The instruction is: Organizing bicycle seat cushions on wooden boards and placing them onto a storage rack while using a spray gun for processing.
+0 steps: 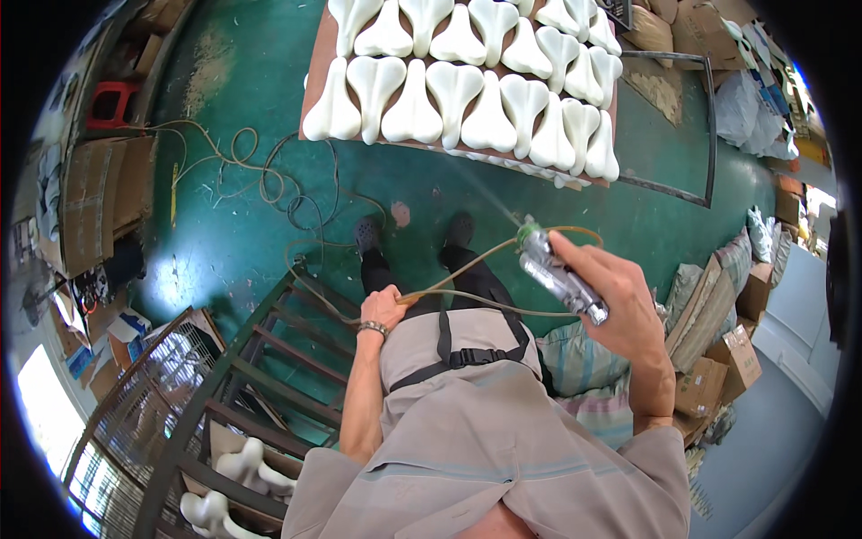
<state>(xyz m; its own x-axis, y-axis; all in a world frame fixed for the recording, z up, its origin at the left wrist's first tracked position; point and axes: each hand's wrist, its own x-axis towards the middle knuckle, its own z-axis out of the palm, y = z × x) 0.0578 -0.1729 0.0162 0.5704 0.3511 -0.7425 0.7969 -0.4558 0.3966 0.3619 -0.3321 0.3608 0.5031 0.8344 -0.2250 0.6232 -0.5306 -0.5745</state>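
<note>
My right hand (621,292) is closed around a silver spray gun (558,271) with a green front end. A faint mist streams from its nozzle up and left toward white bicycle saddles (455,90). The saddles lie in tight rows, alternately turned, on a brown board (316,65) at the far side. Near my waist, my left hand (384,308) is closed on thin yellowish hoses (462,267) that loop across to the gun. Its fingertips are partly hidden.
Coiled hoses (260,175) trail over the green floor on the left. A dark metal rack (235,368) at lower left holds more white saddles (235,465). Cardboard boxes (718,382) and striped sacks (584,359) lie at right. A black metal frame (709,135) extends beside the board.
</note>
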